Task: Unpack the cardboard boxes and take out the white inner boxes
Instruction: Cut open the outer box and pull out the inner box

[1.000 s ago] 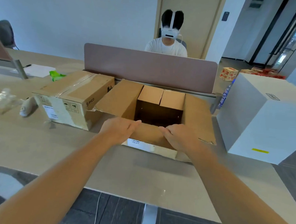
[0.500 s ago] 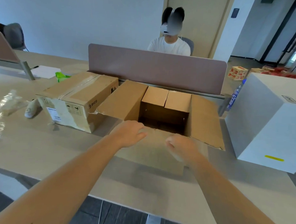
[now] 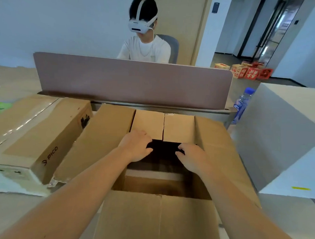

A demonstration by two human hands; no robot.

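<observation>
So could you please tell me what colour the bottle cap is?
Blue, on the bottle cap beside the white box, in the head view.

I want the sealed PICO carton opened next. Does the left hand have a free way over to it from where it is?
Probably yes. The left hand is over the open box, and the PICO carton sits just to its left. Only the open box's raised left flap stands between, low enough to reach over.
</observation>
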